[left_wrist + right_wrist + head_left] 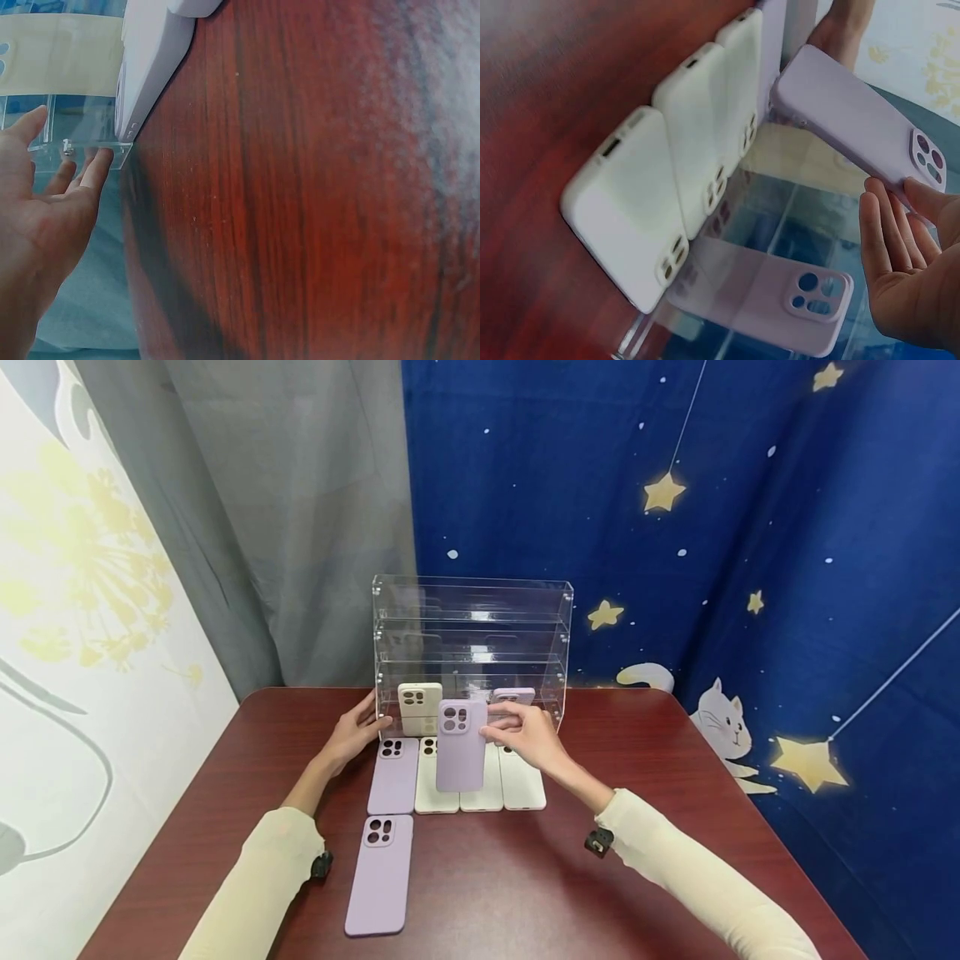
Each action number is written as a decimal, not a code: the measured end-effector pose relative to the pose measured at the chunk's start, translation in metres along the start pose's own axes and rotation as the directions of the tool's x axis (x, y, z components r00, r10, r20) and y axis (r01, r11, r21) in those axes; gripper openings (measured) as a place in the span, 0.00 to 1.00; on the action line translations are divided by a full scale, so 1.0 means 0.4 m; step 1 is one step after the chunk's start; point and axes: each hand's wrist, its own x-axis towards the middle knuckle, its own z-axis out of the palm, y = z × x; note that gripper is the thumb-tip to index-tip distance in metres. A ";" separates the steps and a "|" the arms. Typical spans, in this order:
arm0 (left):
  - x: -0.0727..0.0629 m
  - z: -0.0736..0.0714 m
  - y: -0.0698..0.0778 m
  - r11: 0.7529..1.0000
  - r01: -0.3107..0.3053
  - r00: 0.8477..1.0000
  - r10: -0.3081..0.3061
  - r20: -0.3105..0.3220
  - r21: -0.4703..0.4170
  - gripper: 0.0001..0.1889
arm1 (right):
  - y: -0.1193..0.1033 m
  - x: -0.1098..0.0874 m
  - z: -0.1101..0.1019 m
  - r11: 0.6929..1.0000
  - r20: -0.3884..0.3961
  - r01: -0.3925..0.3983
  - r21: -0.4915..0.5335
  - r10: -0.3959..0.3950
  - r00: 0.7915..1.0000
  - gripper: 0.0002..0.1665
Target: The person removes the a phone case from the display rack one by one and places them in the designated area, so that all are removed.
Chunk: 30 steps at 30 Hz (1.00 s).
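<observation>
A lavender phone case [461,760] is pinched at its right edge, near the camera cutouts, between the thumb and fingers of my right hand [528,737]. It is held upright in front of a clear acrylic rack [472,602] with several tiers. Extended fingers of my left hand [351,735] touch the rack's left side low down, the thumb toward its front. On the bottom tier a cream phone case [420,702] stands at left and another lavender case [810,300] at right. A row of cases, one lavender [393,777] and several white [630,210], leans along the rack's front.
One more lavender phone case [379,885] lies flat on the dark red wooden table [480,885], nearer to me. Behind the table hang a grey curtain [300,527] and a blue star-print curtain [540,485]. The rack's upper tiers hold no cases.
</observation>
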 end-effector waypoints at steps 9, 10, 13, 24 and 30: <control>-0.003 0.001 0.000 1.000 -0.012 1.000 0.012 -0.005 0.003 0.42 | 0.024 -0.045 0.044 0.990 0.061 -0.042 0.135 0.034 0.998 0.27; -0.003 0.001 0.000 1.000 -0.011 1.000 0.011 -0.005 0.000 0.42 | 0.027 -0.049 0.048 0.988 0.069 -0.047 0.150 0.037 0.997 0.29; -0.004 0.001 0.001 1.000 -0.009 1.000 0.009 -0.005 0.004 0.42 | 0.036 -0.062 0.059 0.981 0.083 -0.049 0.190 0.034 0.996 0.35; -0.008 0.002 0.000 1.000 -0.013 1.000 0.013 -0.012 -0.008 0.41 | 0.052 -0.098 0.101 0.971 0.152 -0.078 0.228 0.044 0.987 0.36; -0.011 0.012 0.004 1.000 -0.029 1.000 0.029 -0.011 0.011 0.41 | 0.056 -0.121 0.115 0.972 0.175 -0.122 0.202 0.087 0.981 0.34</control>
